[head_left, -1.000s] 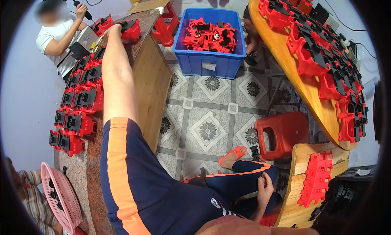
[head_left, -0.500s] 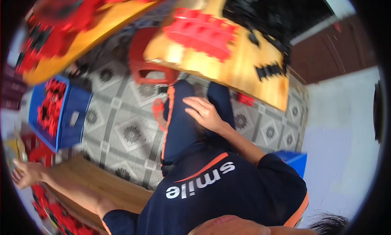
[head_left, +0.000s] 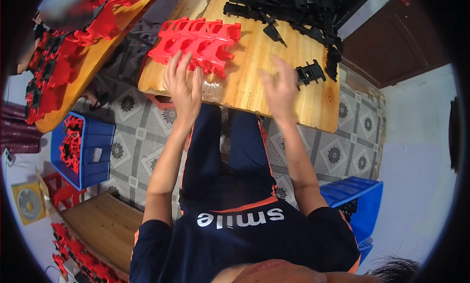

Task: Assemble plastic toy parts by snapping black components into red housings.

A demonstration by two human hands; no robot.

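Observation:
On the wooden table [head_left: 252, 82] lie red plastic parts [head_left: 200, 28], moulded with rounded cut-outs and set close together in rows. My left hand [head_left: 183, 89] is at their near edge, fingers spread and holding nothing; whether the fingertips touch the nearest red part I cannot tell. My right hand [head_left: 281, 94], slightly blurred, hovers over the table with its fingers apart. Just right of it sits a small black plastic part [head_left: 312, 73] with short prongs. A clear film-like patch [head_left: 213, 92] shows at the table edge beside my left hand.
Black parts [head_left: 303, 11] are heaped at the table's far right, with a loose black piece [head_left: 273, 32] nearer. A second table [head_left: 93, 82] at left bears red and black parts. Blue crates stand at left [head_left: 98, 158] and lower right [head_left: 367, 209]. A wooden bench [head_left: 103, 224] is lower left.
My left hand has come from far out at the lower left to the red parts. The right hand has moved from above my lap to over the table. The view has shifted.

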